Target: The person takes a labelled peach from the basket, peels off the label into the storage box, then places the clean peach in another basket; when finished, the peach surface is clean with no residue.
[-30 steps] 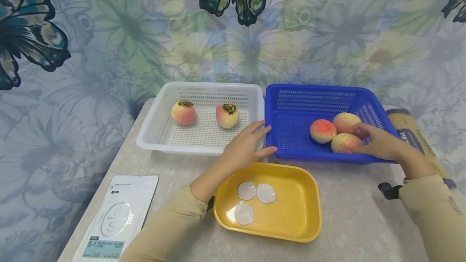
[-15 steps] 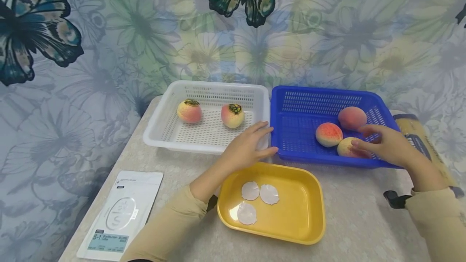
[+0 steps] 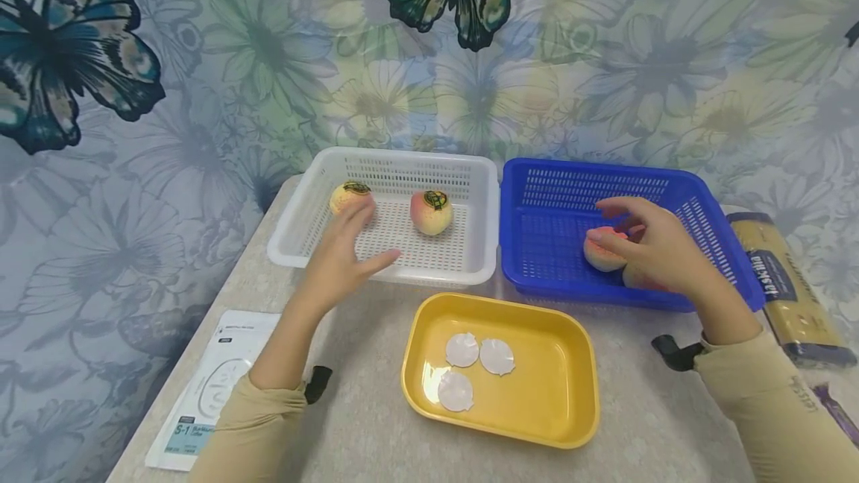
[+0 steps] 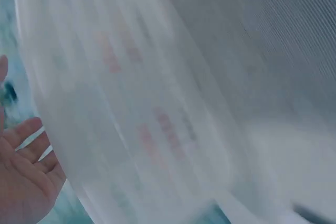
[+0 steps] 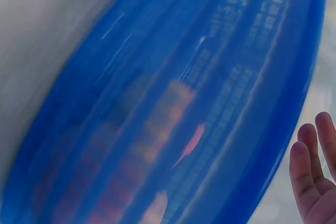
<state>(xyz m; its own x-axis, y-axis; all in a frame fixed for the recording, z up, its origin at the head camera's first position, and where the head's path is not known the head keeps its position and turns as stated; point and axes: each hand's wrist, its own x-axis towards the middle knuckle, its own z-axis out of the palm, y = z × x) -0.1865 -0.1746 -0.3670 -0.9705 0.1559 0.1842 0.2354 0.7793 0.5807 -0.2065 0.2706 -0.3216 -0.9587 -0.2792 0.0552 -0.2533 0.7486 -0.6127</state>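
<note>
My left hand (image 3: pixel 338 259) hovers at the front left of the white basket (image 3: pixel 403 274), fingers spread and holding nothing. Its fingertips overlap a stickered peach (image 3: pixel 345 196); whether they touch is unclear. A second peach (image 3: pixel 432 213) with a dark round sticker sits to their right. Over the blue basket (image 3: pixel 537 274) is my right hand (image 3: pixel 661 248), its fingers loosely bent. A red peach (image 3: pixel 602 253) shows partly under its thumb, and a yellowish peach (image 3: pixel 637 278) peeks from below the hand. In the right wrist view the fingers (image 5: pixel 302 174) look straight, beyond the blue wall.
Between the arms stands a yellow tray (image 3: pixel 537 408) with several whitish round stickers (image 3: pixel 455 391). A white coffee pouch (image 3: pixel 194 423) lies at left, partly under the left arm. To the right are a gold packet (image 3: pixel 792 289) and a purple wrapper (image 3: pixel 835 416).
My left hand has left the edge between the baskets and moved left to the white one. My right hand shifted left over the peaches, now hiding the rear one.
</note>
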